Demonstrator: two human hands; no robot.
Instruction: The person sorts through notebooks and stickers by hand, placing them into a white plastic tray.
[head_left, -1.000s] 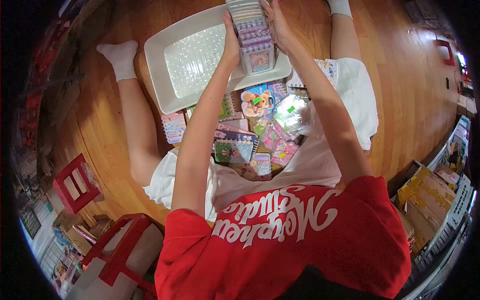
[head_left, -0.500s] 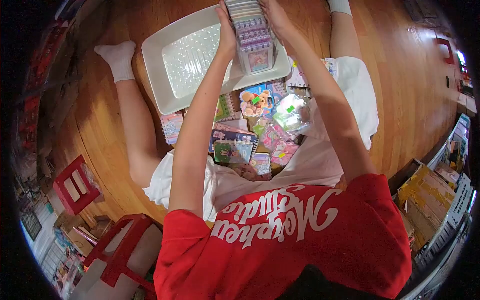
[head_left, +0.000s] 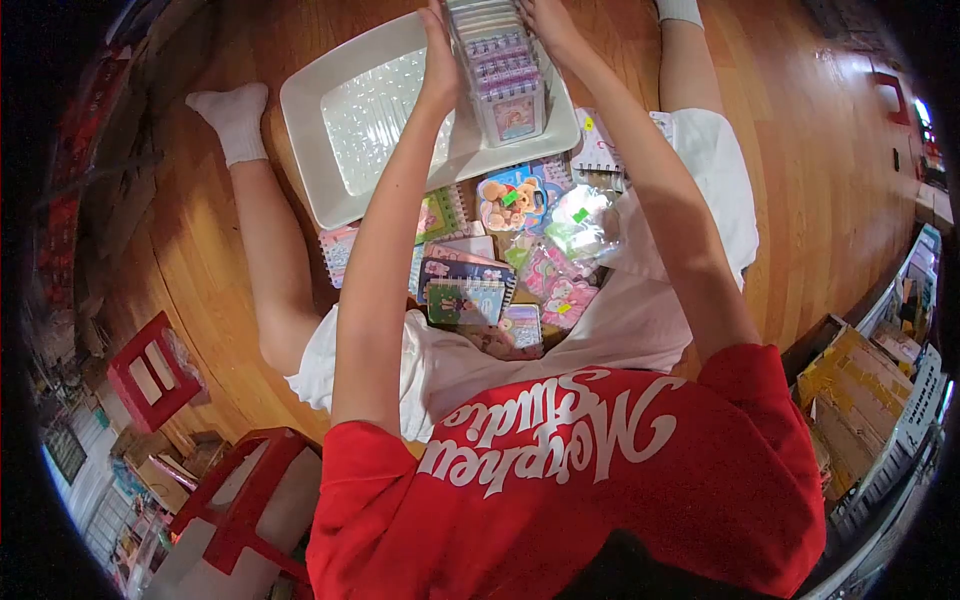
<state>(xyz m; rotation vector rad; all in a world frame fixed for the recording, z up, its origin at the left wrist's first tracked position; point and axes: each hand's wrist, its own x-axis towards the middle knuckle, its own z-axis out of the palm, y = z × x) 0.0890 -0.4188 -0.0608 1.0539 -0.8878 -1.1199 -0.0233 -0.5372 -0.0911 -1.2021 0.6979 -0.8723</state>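
Note:
A clear plastic box of small spiral notebooks [head_left: 512, 92] rests at or just above the right end of a white tray [head_left: 335, 190]; contact with its base is hard to tell. Against the box's left side lies my left hand [head_left: 440, 62], its fingertips cut off by the top edge of the view. My right hand [head_left: 548, 30] grips the opposite side near the far end. Purple-edged notebooks stand in a row inside, and the nearest has a pink picture cover. Between my legs lie a dark green notebook [head_left: 466, 302], a bear-shaped notebook [head_left: 512, 203] and a clear-wrapped packet [head_left: 583, 222].
Several more notebooks and pink packets [head_left: 566, 300] lie between the tray and my lap. My outstretched legs flank the tray on the wooden floor [head_left: 800, 180]. A red and white plastic stool [head_left: 235, 500] is at lower left, and a cardboard box [head_left: 855, 400] at right.
The tray has shifted very slightly left. The box of notebooks has moved slightly with my hands, which keep their hold on its two sides.

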